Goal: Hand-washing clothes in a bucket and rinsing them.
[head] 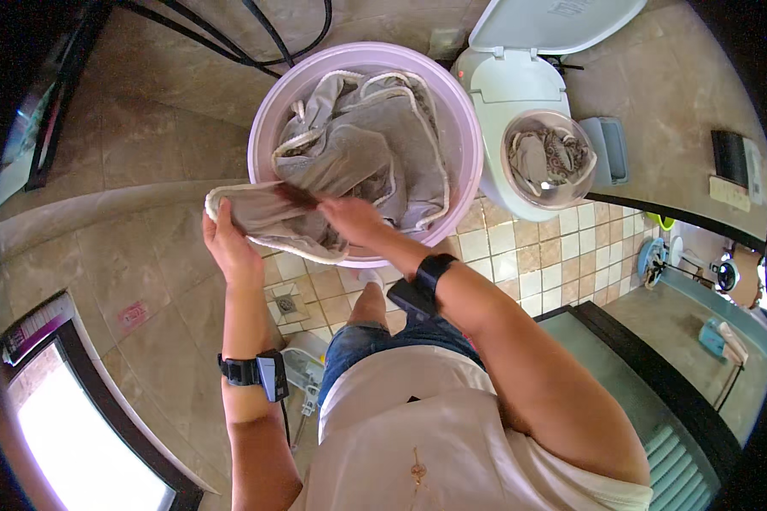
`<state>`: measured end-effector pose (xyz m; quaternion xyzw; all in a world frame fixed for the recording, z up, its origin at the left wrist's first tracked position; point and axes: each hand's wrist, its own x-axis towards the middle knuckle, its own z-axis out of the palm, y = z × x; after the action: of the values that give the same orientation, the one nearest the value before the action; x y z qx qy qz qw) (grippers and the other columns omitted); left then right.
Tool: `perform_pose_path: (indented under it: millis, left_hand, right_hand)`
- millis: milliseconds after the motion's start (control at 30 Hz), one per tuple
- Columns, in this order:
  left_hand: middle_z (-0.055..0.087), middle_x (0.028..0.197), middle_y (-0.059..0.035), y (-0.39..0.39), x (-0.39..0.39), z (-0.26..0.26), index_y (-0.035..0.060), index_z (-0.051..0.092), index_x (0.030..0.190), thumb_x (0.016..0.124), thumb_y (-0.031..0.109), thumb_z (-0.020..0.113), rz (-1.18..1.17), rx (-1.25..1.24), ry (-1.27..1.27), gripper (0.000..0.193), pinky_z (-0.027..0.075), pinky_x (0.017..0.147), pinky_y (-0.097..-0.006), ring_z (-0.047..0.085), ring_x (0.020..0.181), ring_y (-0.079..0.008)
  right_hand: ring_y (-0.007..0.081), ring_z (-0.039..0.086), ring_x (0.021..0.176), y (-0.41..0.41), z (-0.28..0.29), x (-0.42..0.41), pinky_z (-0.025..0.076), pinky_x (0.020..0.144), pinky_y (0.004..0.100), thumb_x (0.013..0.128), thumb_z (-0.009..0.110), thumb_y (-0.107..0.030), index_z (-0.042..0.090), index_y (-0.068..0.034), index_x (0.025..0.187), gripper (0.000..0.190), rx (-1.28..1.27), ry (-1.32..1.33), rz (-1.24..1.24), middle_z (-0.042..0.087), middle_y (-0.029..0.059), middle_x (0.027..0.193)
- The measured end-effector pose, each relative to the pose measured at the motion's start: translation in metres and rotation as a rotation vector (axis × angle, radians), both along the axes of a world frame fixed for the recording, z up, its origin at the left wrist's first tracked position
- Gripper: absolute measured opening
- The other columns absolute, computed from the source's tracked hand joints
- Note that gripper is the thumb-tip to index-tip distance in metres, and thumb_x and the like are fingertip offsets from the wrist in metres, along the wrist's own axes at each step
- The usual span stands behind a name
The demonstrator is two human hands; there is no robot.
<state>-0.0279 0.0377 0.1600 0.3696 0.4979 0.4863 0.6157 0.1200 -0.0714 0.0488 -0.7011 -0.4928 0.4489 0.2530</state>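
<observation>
A large lilac plastic basin (472,147) stands in front of me, filled with wet-looking grey fabric (358,150) edged in white piping. One flap of that fabric is pulled over the basin's near left rim. Its outer end is pinched in my left hand (233,252), thumb on top by the piping. My right hand (356,220) grips a dark brush (297,195), which is blurred and lies against the flap's upper face. The brush's bristles cannot be made out clearly.
Right of the basin is a white toilet (518,96) with its lid raised. A clear bowl (581,185) of patterned and grey cloth rests on it, beside a grey-blue bin (613,150). Black hoses (230,48) hang behind. A floor drain (286,304) lies at left.
</observation>
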Motion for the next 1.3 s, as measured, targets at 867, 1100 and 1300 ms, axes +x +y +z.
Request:
perform_pose_path:
  millis: [867,1100,1300]
  left_hand:
    - [0.064,0.101,-0.0085,0.016,0.0,0.103,0.0,0.059,0.105,0.078,0.009,0.057,-0.463,0.236,-0.002,0.029,0.044,0.089,-0.0339,0.059,0.096,-0.021]
    - [0.063,0.105,-0.0099,0.065,-0.019,0.135,-0.0016,0.058,0.107,0.082,0.004,0.053,-0.151,0.348,-0.076,0.026,0.043,0.091,-0.0324,0.058,0.1,-0.0189]
    - [0.059,0.114,-0.0108,0.063,-0.022,0.131,-0.0014,0.055,0.114,0.082,0.007,0.054,-0.222,0.343,-0.195,0.033,0.041,0.096,-0.0359,0.055,0.108,-0.0204]
  right_hand:
    - [0.0415,0.058,0.092,0.014,-0.055,0.07,0.044,0.079,0.0484,0.08,0.054,-0.018,0.059,-0.007,0.104,0.027,0.0,-0.19,-0.124,0.062,0.0248,0.092]
    - [0.04,0.06,0.085,0.054,0.015,0.119,0.047,0.074,0.0449,0.078,0.063,-0.02,0.057,-0.002,0.1,0.029,0.148,-0.119,-0.354,0.063,0.0212,0.089]
    - [0.02,0.057,0.071,0.074,0.02,0.163,0.043,0.067,0.0322,0.075,0.064,-0.012,0.057,-0.005,0.098,0.025,0.416,-0.096,-0.656,0.059,0.0103,0.076]
